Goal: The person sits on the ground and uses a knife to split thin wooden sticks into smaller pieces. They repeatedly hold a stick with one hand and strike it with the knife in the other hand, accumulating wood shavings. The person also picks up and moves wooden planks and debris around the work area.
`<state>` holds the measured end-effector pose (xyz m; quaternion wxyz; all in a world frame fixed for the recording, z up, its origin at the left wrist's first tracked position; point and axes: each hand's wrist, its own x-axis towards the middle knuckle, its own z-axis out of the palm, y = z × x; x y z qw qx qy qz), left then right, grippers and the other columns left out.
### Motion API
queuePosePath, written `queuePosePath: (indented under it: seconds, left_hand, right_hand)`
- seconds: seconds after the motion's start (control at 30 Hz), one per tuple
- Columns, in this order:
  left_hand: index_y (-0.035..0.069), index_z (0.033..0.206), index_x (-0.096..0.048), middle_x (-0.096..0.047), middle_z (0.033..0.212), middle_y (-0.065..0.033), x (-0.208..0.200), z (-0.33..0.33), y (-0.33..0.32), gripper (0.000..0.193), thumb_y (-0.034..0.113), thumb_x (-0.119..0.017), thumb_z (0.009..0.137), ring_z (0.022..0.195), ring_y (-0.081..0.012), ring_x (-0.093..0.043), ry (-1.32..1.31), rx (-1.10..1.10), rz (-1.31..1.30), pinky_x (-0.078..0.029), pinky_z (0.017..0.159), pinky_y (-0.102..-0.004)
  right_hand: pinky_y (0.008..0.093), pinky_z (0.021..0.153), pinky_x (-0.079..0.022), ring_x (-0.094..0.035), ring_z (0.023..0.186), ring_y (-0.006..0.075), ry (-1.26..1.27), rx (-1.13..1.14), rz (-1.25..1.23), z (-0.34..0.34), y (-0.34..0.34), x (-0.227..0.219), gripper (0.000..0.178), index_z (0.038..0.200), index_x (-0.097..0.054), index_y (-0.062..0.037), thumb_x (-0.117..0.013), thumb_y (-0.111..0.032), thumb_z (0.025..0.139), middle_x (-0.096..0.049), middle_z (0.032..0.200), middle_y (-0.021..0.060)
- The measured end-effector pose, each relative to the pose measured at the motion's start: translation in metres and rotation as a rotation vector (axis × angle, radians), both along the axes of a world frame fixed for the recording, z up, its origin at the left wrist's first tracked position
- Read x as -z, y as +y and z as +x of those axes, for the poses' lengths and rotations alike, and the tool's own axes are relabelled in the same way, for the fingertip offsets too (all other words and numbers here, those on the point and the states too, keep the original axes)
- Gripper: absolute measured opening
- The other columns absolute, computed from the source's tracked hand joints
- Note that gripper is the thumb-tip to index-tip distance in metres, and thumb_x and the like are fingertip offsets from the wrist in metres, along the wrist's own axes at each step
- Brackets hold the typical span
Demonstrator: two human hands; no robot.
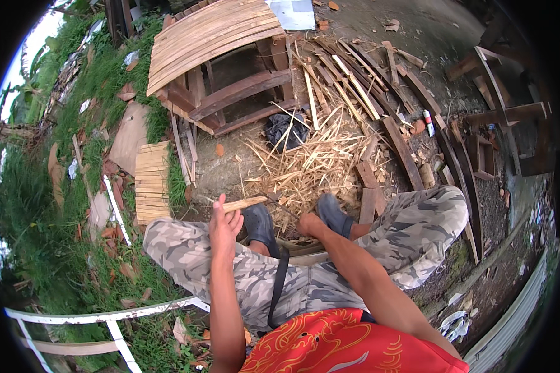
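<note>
My left hand (224, 222) holds a short pale bamboo strip (245, 203) between thumb and fingers, its far end pointing right over the ground. My right hand (310, 225) is closed round the handle of a knife (282, 206); the handle itself is hidden in my fist. The thin dark blade slants up and left, its tip close to the strip's far end; whether they touch I cannot tell. Beyond both hands lies a heap of bamboo shavings (330, 149). A black plastic bag (286, 130) sits at the heap's far left.
A slatted bamboo seat on a wooden frame (218, 46) stands ahead. Near my left knee is a slatted panel (152, 180). Planks (402, 152) and strips lie to the right, with a small tube (428, 123) among them. Wooden frames (504, 112) stand far right, a white metal frame (112, 316) lower left.
</note>
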<state>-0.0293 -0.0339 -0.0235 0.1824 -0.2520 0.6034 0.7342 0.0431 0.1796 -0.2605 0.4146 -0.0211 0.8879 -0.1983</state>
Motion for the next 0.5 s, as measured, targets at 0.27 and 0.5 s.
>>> queuePosePath:
  seconds: [0.27, 0.5]
  left_hand:
    - [0.018, 0.156, -0.026, -0.033, 0.150, -0.0333, -0.001, -0.004, 0.004, 0.068, 0.057, -0.038, 0.102, 0.137, -0.0367, -0.043, 0.004, -0.002, -0.057, -0.041, 0.108, -0.0404]
    - [0.009, 0.156, -0.020, -0.034, 0.149, -0.0328, -0.005, -0.004, 0.013, 0.079, 0.060, -0.042, 0.099, 0.135, -0.0360, -0.045, -0.026, 0.013, -0.065, -0.041, 0.109, -0.0394]
  right_hand:
    - [0.0390, 0.083, -0.056, -0.072, 0.093, 0.0299, -0.326, 0.443, -0.063, -0.011, 0.044, -0.047, 0.042, 0.103, -0.074, -0.0011, -0.058, -0.030, 0.076, -0.072, 0.102, 0.0187]
    - [0.0416, 0.086, -0.055, -0.069, 0.099, 0.0348, -0.054, 0.328, 0.002, -0.009, 0.034, -0.073, 0.043, 0.103, -0.072, -0.0012, -0.060, -0.036, 0.080, -0.071, 0.105, 0.0198]
